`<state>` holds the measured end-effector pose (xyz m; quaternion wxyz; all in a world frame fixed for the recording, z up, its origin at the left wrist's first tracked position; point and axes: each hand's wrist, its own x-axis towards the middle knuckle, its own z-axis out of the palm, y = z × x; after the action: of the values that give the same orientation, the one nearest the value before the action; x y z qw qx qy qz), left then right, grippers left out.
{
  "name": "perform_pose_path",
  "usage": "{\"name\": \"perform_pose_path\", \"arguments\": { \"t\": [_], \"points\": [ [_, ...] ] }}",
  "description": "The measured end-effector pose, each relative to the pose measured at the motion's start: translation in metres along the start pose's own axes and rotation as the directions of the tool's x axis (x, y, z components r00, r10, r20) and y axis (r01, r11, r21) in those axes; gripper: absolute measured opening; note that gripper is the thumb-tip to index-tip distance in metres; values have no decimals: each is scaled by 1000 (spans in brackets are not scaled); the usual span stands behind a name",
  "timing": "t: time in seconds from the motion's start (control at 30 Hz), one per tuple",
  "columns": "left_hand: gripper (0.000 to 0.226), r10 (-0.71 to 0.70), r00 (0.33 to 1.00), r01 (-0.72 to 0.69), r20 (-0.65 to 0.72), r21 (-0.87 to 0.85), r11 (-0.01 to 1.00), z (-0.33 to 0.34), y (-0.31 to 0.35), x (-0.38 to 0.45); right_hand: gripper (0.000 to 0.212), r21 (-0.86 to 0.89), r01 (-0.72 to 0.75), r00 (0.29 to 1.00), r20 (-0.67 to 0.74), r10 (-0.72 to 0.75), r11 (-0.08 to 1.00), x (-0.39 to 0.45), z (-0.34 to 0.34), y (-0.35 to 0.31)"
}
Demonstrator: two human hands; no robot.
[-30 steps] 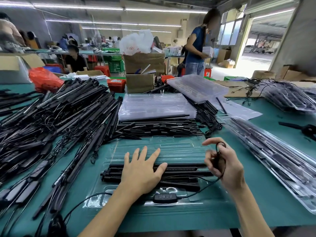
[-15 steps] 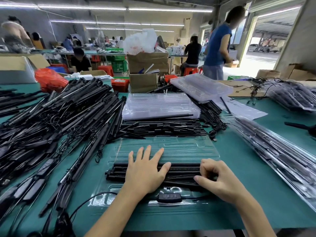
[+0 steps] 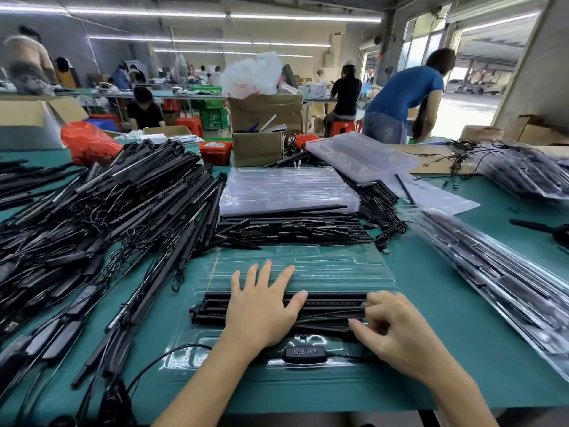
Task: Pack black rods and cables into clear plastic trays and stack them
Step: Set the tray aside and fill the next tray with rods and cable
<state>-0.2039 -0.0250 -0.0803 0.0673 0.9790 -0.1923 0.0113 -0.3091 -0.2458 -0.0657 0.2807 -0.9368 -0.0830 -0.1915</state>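
I see the left hand (image 3: 261, 312) spread flat on the long black rods (image 3: 326, 306) in the clear moulded plastic tray (image 3: 338, 266). The right hand (image 3: 397, 331) curls at their right end; I cannot tell what its fingertips pinch.

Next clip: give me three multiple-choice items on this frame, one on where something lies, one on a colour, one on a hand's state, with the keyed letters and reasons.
1. Where does the inline controller lie?
A. in the clear tray, nearer the person than the black rods
B. on the stack of empty trays
C. on the orange bag

2. What colour is the table cover?
A. red
B. green
C. white

3. How is the left hand placed?
A. lifted off the table
B. curled round a cable
C. flat, fingers spread, on the rods

Key: 1 A, it sits in the tray's near compartment. 2 B, teal-green shows around the tray. 3 C, its straight fingers lie across the rods.
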Motion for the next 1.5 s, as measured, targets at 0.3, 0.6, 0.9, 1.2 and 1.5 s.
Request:
{"name": "perform_pose_path", "arguments": {
  "t": [0.3,0.6,0.9,1.2,1.5],
  "points": [
    [68,-4,1000,4,-2,-3,1000,-1,1,-1,55,-23,-90,996,9,90,996,0,-2,-8],
    [68,-1,1000,1,9,-2,1000,-2,1,-2,9,192,-119,964,256,67,974,-3,-23,-9],
    [70,0,1000,0,14,1,1000,-2,0,-1,26,158,-146,973,202,113,977,-6,-28,9],
    [69,8,1000,-8,19,-12,1000,-3,-1,-3,32,149,-111,992,68,102,983,-15,-18,10],
    [97,3,999,1,39,-87,996,-7,0,-5,32,157,-97,989,125,78,983,-15,-20,12]
  ]
}}
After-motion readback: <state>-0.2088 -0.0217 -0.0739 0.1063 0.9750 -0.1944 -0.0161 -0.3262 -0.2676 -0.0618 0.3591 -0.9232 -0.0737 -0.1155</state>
